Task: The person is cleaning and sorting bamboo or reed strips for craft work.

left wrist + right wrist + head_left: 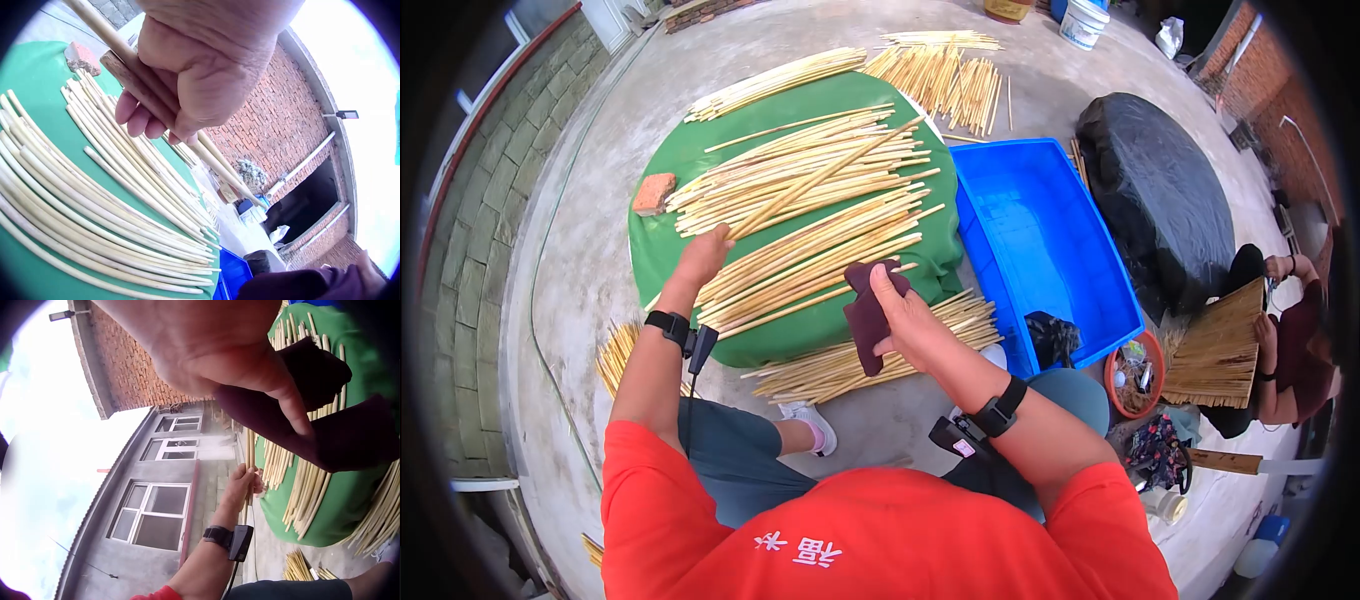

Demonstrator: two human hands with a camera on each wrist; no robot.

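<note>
My left hand (703, 258) grips the near ends of a pair of pale, peeled plant stalks (142, 94), which slant away over the green-covered round table (662, 245). In the left wrist view, the fingers and thumb are curled round them. My right hand (912, 325) holds a dark maroon cloth (865, 335) at the table's near right side, its thumb pressed on the folded fabric. Rows of similar stalks (800, 250) lie across the green cover under both hands. A piece of reddish brick (654, 194) sits at the table's left edge.
Right of the table stands a blue plastic tub (1040, 240), with a black plastic-covered mound (1155, 190) beyond. A red basin (1135, 375) holds small items. More stalks (880, 350) lie below the near edge. At far right, a person (1295, 350) handles a stalk mat (1220, 345).
</note>
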